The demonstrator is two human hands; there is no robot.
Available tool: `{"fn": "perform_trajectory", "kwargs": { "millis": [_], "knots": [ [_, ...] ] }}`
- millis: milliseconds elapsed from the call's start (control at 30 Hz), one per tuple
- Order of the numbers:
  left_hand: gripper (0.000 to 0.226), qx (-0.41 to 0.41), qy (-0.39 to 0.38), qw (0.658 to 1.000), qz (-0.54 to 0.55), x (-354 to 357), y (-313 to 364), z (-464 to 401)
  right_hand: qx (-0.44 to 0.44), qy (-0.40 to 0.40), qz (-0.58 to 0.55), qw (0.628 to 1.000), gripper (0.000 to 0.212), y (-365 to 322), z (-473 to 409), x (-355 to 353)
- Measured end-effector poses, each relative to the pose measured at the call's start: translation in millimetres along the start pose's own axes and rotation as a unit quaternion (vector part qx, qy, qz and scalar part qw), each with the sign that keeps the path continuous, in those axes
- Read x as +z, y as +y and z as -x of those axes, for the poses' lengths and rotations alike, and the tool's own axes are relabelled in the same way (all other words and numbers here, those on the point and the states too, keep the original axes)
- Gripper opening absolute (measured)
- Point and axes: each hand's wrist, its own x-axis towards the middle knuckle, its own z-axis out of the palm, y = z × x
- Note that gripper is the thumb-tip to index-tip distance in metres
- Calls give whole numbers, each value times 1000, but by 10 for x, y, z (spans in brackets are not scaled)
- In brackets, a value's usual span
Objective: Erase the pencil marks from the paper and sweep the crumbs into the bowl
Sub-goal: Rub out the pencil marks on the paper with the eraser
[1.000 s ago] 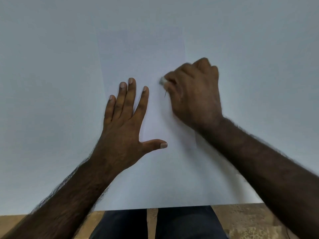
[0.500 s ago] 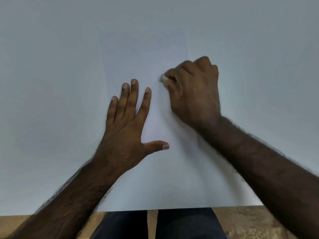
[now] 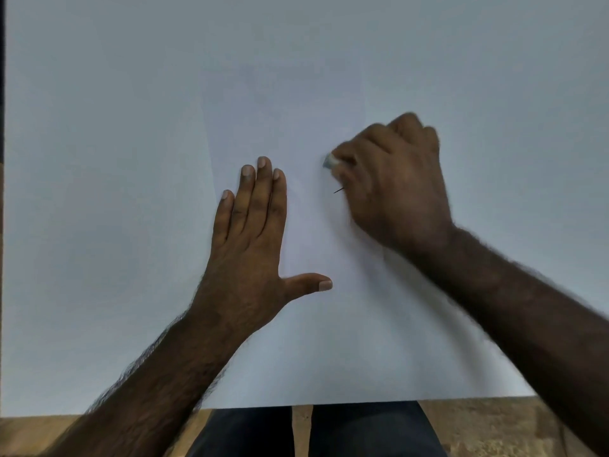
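A sheet of paper (image 3: 296, 110) is pinned to the pale surface (image 3: 99, 159) by the flat, spread left hand (image 3: 247, 245); a small eraser (image 3: 328, 160) is pinched in the right hand (image 3: 392, 179) fingers (image 3: 349, 153) above a short pencil mark (image 3: 338, 190). Brown floor (image 3: 494, 427) is seen past the near edge.

White paper (image 3: 296, 103) lies flat on the table, near edge at the table's front. One short dark pencil mark (image 3: 338, 190) shows mid-sheet. Small pale eraser (image 3: 328, 160) sits just above it, mostly hidden by fingers.

A white table (image 3: 99, 159) stands above dark trousers (image 3: 362, 430) and brown floor (image 3: 487, 423).
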Motion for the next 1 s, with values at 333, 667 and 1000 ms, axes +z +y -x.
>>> {"fn": "perform_trajectory", "kwargs": {
  "millis": [333, 667, 1000],
  "knots": [
    [132, -29, 15, 999, -19, -73, 52, -53, 8, 0, -36, 999, 13, 91, -85, 11],
    [126, -46, 35, 997, -49, -111, 31, -115, -74, -60, -41, 995, 20, -292, 35, 48],
    [125, -57, 28, 997, -48, -119, 36, -114, 41, -32, -106, 993, 15, 84, -348, 6]
  ]
}}
